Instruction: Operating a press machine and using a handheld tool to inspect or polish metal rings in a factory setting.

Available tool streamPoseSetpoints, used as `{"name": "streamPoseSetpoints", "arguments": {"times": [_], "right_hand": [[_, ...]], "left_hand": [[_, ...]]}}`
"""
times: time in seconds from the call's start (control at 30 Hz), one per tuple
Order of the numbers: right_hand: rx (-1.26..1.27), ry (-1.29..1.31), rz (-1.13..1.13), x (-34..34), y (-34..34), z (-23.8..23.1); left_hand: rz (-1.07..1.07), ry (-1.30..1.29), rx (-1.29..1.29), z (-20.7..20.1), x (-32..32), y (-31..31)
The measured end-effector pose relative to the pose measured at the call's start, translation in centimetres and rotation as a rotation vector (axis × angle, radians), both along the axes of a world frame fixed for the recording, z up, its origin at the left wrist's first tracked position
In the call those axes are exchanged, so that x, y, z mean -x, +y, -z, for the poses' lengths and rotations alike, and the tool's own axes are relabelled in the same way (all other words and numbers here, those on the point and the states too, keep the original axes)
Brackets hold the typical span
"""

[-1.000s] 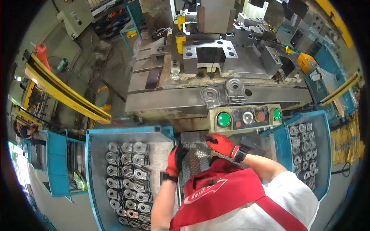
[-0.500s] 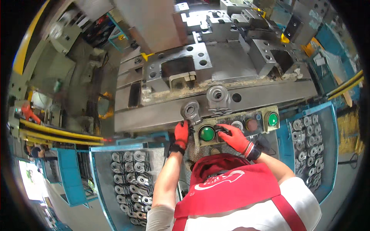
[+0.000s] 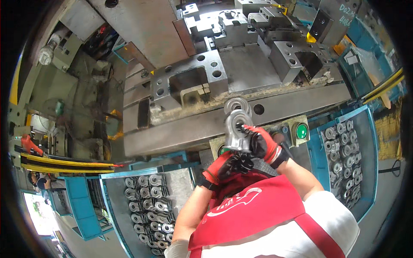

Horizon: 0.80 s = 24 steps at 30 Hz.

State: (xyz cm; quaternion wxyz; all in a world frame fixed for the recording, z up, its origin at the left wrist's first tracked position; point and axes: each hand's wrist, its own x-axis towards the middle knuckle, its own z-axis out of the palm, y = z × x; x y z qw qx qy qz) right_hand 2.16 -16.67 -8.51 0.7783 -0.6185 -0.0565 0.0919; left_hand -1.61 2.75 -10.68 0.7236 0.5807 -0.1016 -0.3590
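A grey ringed metal part [image 3: 234, 141] is held up over the control panel, its round eye pointing away from me. My right hand [image 3: 266, 146], in a red and black glove, is closed on the part's right side. Beneath the part's near end my left hand [image 3: 227, 167], gloved the same way, has its fingers curled against it; some of them are hidden. Just behind, a second ringed metal part [image 3: 234, 103] rests on the front ledge of the machine bed [image 3: 185, 136], partly covered by the held one.
Blue-framed bins with rows of similar parts stand at the left [image 3: 103, 189] and right [image 3: 373, 172]. Heavy steel die blocks [image 3: 219, 79] sit on the bed. The control panel [image 3: 215, 148] carries a green button [image 3: 302, 131]. Yellow-and-black bars [image 3: 64, 165] flank the machine.
The nearer part has been lifted off the ledge and brought toward me. My right hand has left the panel and closed on it; my left hand has moved nearer and to the right.
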Motion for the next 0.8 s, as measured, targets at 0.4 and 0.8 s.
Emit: {"name": "streamPoseSetpoints", "arguments": {"times": [0.4,0.8], "right_hand": [[0.644,0.032,0.336,-8.2,0.5,0.4],[0.392,0.102,0.349,-9.3,-3.0,5.4]], "left_hand": [[-0.503,-0.468,-0.337,7.2,-11.2,-3.0],[-0.591,-0.393,-0.408,1.9,-9.3,-5.1]]}}
